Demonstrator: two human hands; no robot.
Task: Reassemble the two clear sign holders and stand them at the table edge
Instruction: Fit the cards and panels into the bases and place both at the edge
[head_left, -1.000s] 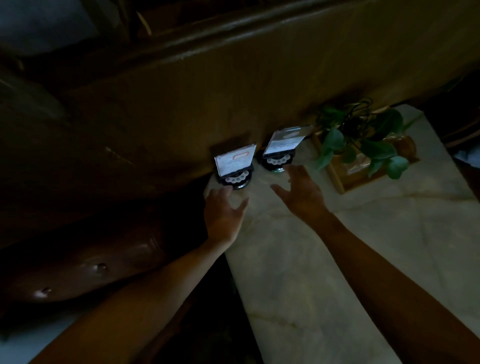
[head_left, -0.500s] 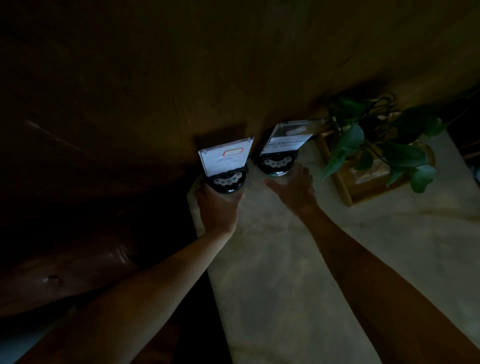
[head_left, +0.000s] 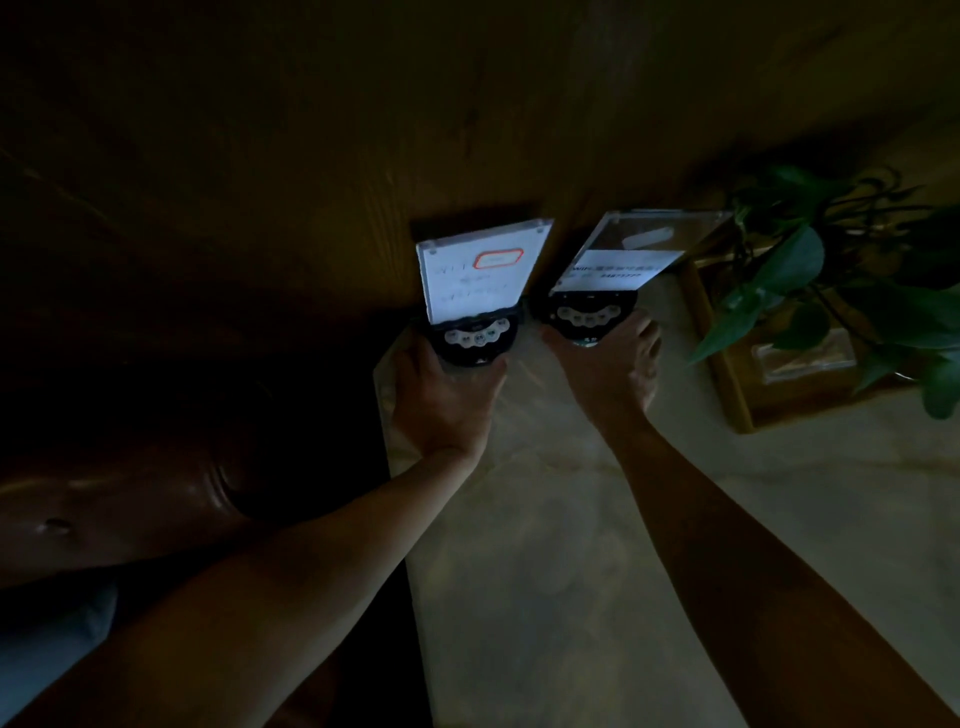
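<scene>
Two clear sign holders stand upright on round black button bases at the far end of the pale marble table (head_left: 545, 545), against the dark wooden wall. The left sign holder (head_left: 480, 270) carries a white sheet with a red-outlined box; its black base (head_left: 477, 338) sits in the fingers of my left hand (head_left: 441, 389). The right sign holder (head_left: 631, 254) has a clear upper half and a white printed strip below. My right hand (head_left: 610, 369) wraps the front and right side of its black base (head_left: 587, 314).
A wooden box (head_left: 727, 364) with a green leafy plant (head_left: 810, 280) stands just right of the right holder. A brown leather seat (head_left: 130, 493) lies left of the table's edge. The dark wooden wall (head_left: 363, 130) rises right behind both holders.
Both hands reached forward from open above the table and closed on the two black bases. The camera moved closer to the holders.
</scene>
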